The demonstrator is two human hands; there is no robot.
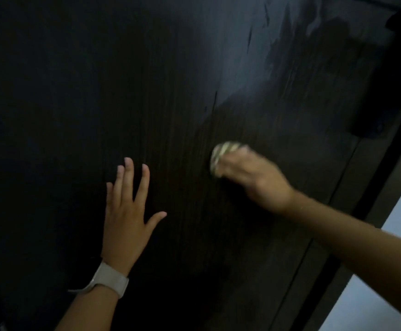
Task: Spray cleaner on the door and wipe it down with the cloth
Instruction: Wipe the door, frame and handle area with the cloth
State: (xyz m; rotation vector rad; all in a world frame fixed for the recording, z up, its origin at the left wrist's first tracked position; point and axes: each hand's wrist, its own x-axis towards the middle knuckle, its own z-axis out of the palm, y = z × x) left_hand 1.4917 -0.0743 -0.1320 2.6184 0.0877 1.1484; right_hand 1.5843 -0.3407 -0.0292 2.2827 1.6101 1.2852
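A dark wood-grain door (99, 91) fills nearly the whole view. The left hand (125, 218) lies flat against the door with fingers straight and spread, holding nothing; a pale watch band (110, 280) circles its wrist. To the right of that hand and a little higher, the right hand (249, 175) is curled round a bunched, light yellowish cloth (221, 155), pressing it to the door; both are blurred. Above the cloth, a pale streaky sheen (254, 56) shows on the door's surface. At the door's right edge, above the right hand, sits a dark handle (371, 120), its shape unclear.
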